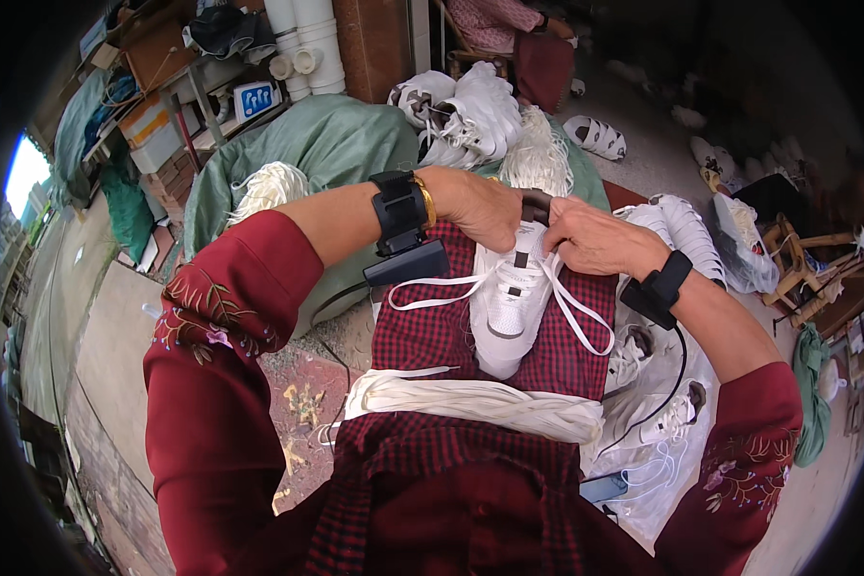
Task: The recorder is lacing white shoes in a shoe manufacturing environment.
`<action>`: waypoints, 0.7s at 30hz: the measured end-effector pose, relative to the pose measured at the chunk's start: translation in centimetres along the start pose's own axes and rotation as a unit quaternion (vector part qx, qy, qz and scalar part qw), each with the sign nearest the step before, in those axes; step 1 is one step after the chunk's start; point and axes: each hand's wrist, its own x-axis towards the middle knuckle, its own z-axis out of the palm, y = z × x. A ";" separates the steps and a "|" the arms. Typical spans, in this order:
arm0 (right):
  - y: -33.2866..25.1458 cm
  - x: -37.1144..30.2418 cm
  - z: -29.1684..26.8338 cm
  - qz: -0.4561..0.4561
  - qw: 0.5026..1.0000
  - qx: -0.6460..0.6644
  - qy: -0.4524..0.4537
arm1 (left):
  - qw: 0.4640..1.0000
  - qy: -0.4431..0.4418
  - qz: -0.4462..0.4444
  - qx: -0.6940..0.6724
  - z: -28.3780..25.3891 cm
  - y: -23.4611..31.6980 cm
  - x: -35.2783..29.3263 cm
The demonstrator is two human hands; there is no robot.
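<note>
A white sneaker (511,312) lies toe toward me on the checked apron (418,331) over my lap, its dark collar at the far end. White shoelace (586,331) runs out from its eyelets in a loose loop on either side. My left hand (475,206) is closed at the shoe's upper left edge, with its fingertips partly hidden. Opposite it, my right hand (595,235) pinches the lace by the upper right eyelets. A bundle of white laces (470,398) stretches across my lap nearer to me.
Beyond my hands, white shoes (475,115) are piled by a green sack (346,139). More shoes (677,408) lie on plastic sheeting to my right, and stacked white uppers (691,235) stand further up. At the far right is a wooden stool (806,259). Another person (499,24) sits at the back.
</note>
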 end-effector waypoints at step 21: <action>-0.2 2.8 1.3 0.287 0.808 0.462 0.226 | 0.990 0.096 -0.077 -0.065 1.6 1.1 1.8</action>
